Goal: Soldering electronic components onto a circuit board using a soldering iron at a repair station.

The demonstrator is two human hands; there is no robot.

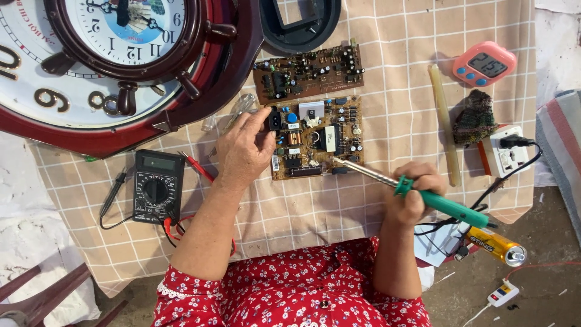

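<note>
- Head view: the left hand [243, 151] rests on the left edge of a brown circuit board [316, 137], fingers curled against it.
- The right hand [413, 189] grips a green-handled soldering iron [423, 195], tip touching the board.
- A black multimeter [157, 186] lies nearby, left.

Two brown circuit boards lie on the checked cloth: a lower circuit board [317, 137] and an upper circuit board [308, 71]. There is one green-handled soldering iron [417, 192], one black multimeter [158, 185] with two probes, a black probe [114, 189] and a red probe [197, 166], one ship's-wheel wall clock [115, 60], and one pink digital timer [484, 63]. Also counted are one white power strip [508, 156], one yellow can [497, 246], one pale stick [445, 125], one dark knitted cloth [475, 117] and one black oval frame [301, 24].
</note>
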